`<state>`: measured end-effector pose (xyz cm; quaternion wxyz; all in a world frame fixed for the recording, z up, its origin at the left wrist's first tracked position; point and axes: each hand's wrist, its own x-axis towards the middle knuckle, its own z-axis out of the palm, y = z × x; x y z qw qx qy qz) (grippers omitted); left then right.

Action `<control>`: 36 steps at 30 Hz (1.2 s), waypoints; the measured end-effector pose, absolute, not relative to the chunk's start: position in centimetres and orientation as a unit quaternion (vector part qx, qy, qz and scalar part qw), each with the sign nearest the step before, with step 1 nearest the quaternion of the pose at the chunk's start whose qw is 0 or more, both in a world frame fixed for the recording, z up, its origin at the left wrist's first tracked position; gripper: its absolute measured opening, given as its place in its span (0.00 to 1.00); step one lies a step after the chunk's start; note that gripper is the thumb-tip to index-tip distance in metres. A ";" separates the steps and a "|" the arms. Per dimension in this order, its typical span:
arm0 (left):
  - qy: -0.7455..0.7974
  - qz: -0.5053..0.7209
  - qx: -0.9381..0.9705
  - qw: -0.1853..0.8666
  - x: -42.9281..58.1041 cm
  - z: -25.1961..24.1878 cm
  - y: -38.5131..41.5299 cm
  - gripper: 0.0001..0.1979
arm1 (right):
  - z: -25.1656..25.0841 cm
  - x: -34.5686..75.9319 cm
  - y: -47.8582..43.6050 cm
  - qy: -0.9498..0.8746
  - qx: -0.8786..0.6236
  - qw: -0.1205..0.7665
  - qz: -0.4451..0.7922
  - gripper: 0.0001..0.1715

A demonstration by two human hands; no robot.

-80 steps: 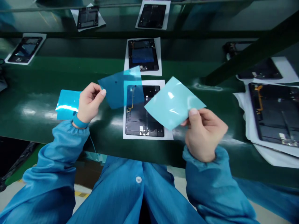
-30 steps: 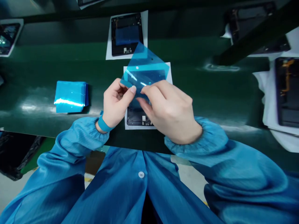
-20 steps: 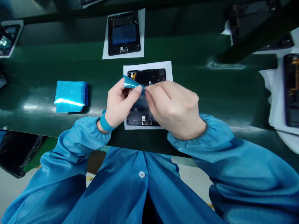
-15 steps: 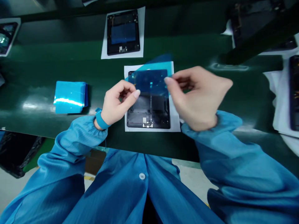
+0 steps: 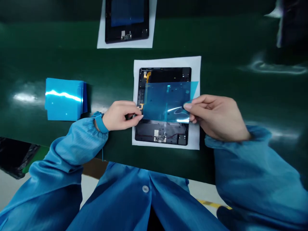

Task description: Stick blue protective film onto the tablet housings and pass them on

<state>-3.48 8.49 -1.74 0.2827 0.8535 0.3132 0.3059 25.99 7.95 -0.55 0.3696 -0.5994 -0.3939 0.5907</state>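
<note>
Film [image 5: 160, 102] moved toward 6 o'clock, squarer over tablet [image 5: 144, 131], looks better aligned; my left hand [image 5: 119, 115] pinches its 8 o'clock corner, right hand [image 5: 218, 117] its 3 o'clock edge.

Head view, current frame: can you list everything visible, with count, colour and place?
Blue film: 1, translucent blue, centre
Near device: 1, black, beneath the film
Far device: 1, black with blue middle, cut off at top
White sheets: 2, white, under these devices
Film stack: 1, blue, left; pieces uncountable
Table: 1, green, across the view
Dark item: 1, blackish, upper right, unclear
Black bag: 1, black, lower left
Floor: 1, pale, bottom
Coat: 1, blue, bottom
Wristband: 1, blue, left wrist
Left hand: 1, bare, film's left edge
Right hand: 1, bare, film's right edge
</note>
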 end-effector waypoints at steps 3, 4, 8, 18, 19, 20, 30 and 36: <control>0.300 0.296 0.861 0.285 -3.6 -1.7 8.5 0.09 | -0.7 26.3 7.7 -0.393 -0.607 0.364 0.586 0.26; 0.298 0.294 0.862 0.285 -3.6 -1.7 8.6 0.09 | -0.6 26.4 7.6 -0.395 -0.608 0.364 0.585 0.26; 0.301 0.281 0.866 0.284 -3.6 -1.6 8.7 0.10 | -0.6 26.6 7.6 -0.413 -0.604 0.362 0.578 0.23; 0.314 0.251 0.869 0.289 -3.5 -1.2 8.8 0.09 | -1.1 27.4 6.8 -0.476 -0.621 0.324 0.532 0.13; 0.314 0.250 0.869 0.288 -3.5 -1.2 8.8 0.09 | -0.9 27.4 6.8 -0.478 -0.623 0.322 0.529 0.12; 0.316 0.250 0.869 0.286 -3.5 -1.2 8.8 0.09 | -0.8 27.4 6.7 -0.481 -0.625 0.319 0.526 0.11; 0.322 0.238 0.871 0.285 -3.4 -1.0 8.8 0.09 | -0.5 27.2 6.6 -0.502 -0.631 0.305 0.507 0.09; 0.319 0.241 0.871 0.284 -3.4 -1.0 8.9 0.09 | -0.4 27.0 6.7 -0.509 -0.637 0.299 0.495 0.09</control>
